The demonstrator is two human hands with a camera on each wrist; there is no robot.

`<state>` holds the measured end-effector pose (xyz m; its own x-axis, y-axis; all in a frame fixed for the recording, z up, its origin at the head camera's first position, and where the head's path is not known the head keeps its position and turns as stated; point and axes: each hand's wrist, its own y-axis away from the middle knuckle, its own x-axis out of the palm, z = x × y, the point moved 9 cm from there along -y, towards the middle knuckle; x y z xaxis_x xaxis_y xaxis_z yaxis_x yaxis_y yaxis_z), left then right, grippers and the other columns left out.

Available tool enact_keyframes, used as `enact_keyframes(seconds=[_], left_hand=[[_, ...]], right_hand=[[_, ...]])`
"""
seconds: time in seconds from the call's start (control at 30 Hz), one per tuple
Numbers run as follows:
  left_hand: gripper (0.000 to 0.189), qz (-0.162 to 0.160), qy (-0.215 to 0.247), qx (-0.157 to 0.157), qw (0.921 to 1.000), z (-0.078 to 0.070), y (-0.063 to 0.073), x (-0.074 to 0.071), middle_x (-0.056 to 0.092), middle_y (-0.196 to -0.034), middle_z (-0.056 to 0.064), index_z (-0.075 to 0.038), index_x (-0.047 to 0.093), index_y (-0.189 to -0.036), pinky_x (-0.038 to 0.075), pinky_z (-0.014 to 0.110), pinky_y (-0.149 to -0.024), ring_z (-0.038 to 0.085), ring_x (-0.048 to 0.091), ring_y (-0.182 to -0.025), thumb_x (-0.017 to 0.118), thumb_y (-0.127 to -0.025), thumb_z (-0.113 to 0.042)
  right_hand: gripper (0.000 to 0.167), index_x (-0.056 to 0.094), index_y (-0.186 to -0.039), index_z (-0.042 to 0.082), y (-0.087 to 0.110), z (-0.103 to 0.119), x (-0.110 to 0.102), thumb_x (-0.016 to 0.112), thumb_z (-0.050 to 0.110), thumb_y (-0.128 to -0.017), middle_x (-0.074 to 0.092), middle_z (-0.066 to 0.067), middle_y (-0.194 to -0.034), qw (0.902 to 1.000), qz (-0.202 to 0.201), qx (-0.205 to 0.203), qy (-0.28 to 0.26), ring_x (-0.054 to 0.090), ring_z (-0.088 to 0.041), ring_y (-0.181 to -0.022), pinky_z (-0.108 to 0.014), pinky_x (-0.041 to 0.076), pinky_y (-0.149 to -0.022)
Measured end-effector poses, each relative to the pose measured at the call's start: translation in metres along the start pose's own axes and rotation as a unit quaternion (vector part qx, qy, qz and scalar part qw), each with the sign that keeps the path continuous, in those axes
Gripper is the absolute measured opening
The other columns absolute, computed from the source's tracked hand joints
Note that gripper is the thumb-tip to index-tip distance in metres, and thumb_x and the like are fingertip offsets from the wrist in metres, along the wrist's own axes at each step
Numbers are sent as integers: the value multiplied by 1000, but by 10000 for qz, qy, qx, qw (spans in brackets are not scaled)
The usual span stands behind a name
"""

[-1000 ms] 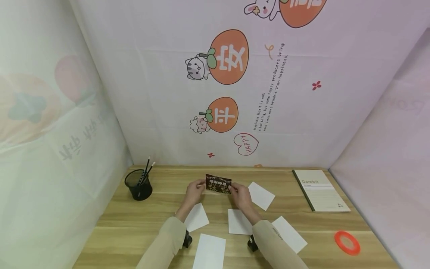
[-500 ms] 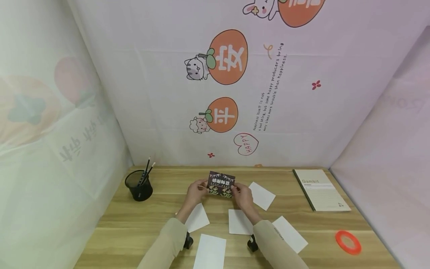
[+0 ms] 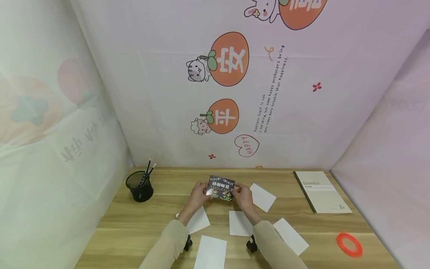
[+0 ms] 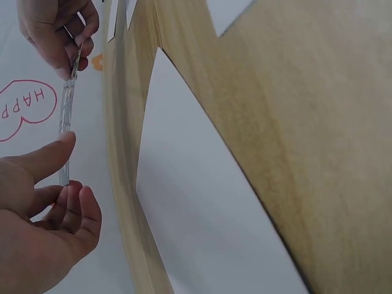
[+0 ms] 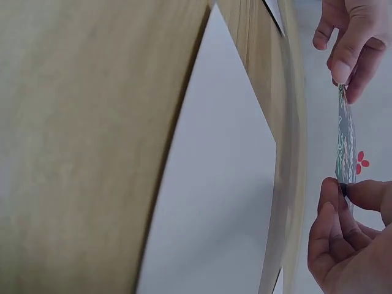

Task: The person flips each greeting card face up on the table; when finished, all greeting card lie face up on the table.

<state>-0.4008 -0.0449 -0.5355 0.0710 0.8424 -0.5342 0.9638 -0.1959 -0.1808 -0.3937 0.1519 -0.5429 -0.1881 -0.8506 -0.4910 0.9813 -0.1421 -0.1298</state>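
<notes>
Both hands hold up a small dark card (image 3: 220,188) printed with white characters, bunting and tulips, upside down in the head view. My left hand (image 3: 198,195) pinches its left edge between thumb and fingers. At the opposite edge, my right hand (image 3: 243,195) pinches it the same way. The left wrist view shows the card (image 4: 67,107) almost edge-on, above the table and against the pale backdrop. In the right wrist view its patterned face (image 5: 346,135) appears as a narrow strip between the two hands.
Several white cards lie about the wooden table, one (image 3: 198,220) beneath the left forearm and another (image 3: 240,223) beside the right. A black mesh pencil cup (image 3: 141,191) stands back left. A notebook (image 3: 323,192) and a red ring (image 3: 349,245) lie at right.
The card has tilted so its printed face shows more fully to the head camera, then come down slightly. Both hands keep their pinch, and the left fingers have shifted a little along its edge.
</notes>
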Motion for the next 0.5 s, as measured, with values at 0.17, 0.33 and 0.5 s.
enact_keyframes(seconds=[0.17, 0.33, 0.5], left_hand=[[71, -69, -230, 39, 9997, 6, 0, -5, 49, -98, 11, 15, 46, -132, 51, 23, -68, 20, 52, -83, 79, -71, 2], [68, -359, -553, -136, 9977, 17, -1, -17, 50, -96, 11, 13, 49, -131, 53, 30, -74, 20, 54, -83, 80, -73, -3], [58, -448, -663, -356, 9962, 32, 2, -30, 52, -96, 14, 13, 55, -123, 52, 42, -83, 24, 54, -85, 80, -73, -4]], right_hand=[[45, 51, -128, -11, -1, 3, 9, 65, 3, -88, 69, -15, -83, 9995, 123, 151, -238, 64, -20, -64, -26, 51, -51], [45, 53, -126, -12, -3, 14, 24, 65, -1, -84, 68, -18, -92, 9987, 314, 181, -345, 63, -18, -67, -25, 53, -52], [45, 54, -126, -11, -6, 27, 44, 65, -4, -84, 66, -21, -95, 9956, 740, 146, -549, 63, -21, -68, -25, 53, -53]])
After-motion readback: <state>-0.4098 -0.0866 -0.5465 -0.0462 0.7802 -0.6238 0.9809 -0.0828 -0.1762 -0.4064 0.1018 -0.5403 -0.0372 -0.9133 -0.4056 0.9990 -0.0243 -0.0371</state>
